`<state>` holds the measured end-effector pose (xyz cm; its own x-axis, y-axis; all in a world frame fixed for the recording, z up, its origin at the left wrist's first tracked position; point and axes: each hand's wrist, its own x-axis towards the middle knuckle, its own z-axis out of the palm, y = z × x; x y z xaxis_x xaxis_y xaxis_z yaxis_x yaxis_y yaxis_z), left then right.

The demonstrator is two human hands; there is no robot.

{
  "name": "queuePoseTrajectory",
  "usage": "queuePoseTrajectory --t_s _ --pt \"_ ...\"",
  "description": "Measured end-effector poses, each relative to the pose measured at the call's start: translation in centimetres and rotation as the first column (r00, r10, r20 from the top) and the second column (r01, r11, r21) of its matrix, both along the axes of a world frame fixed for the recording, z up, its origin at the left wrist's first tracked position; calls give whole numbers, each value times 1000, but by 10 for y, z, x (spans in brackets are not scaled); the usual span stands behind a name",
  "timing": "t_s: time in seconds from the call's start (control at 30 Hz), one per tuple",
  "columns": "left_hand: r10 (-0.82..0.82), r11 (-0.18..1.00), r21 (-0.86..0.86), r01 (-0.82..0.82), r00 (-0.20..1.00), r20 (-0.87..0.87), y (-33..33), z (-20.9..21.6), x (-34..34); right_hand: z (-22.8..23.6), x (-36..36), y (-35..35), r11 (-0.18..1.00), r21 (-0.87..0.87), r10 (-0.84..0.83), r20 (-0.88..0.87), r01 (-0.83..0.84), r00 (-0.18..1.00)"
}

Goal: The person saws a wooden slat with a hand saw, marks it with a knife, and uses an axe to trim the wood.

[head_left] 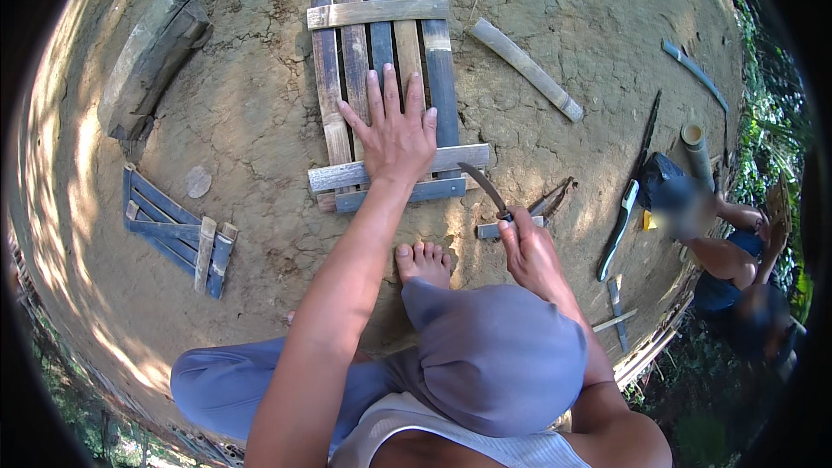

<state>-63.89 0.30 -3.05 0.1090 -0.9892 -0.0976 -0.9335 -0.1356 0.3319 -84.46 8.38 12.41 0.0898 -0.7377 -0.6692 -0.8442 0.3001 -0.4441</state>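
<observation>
Grey trouser knee (511, 360) closest. My left hand (394, 139) lies flat, spread on slat panel (381, 39), slats pointing away across dirt ground (277, 121). Panel's forward-left of my right hand (530, 251), which grasps curved knife (490, 189), tip by near crosspiece's (444, 159) right end.

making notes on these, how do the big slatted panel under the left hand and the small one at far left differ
The large panel is longer and wider than the small panel. The large panel points nearly straight ahead; the small panel lies slanted. The left hand rests on the large panel, none on the small panel. Both have slats and crosspieces.
</observation>
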Motion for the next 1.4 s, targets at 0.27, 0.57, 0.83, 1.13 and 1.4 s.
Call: queuePoseTrajectory --t_s 0.27,0.57,0.83,1.13,1.4 --pt "-13 998 59 14 1000 -23 -2 1 2 5 32 -8 999 -44 3 -93 -7 996" --pt "-22 996 86 26 998 -56 -3 1 5 13 45 -15 999 -16 47 -185 -50 982" --pt "-13 995 95 24 994 -112 -4 -1 6 11 48 -13 991 -87 80 -233 -103 969" --pt "-7 995 93 20 990 -141 -2 -1 8 18 64 -21 974 -28 198 -379 -225 904" --pt "-17 998 59 25 992 -125 -2 -1 6 26 88 -47 952 214 299 -475 -221 828"
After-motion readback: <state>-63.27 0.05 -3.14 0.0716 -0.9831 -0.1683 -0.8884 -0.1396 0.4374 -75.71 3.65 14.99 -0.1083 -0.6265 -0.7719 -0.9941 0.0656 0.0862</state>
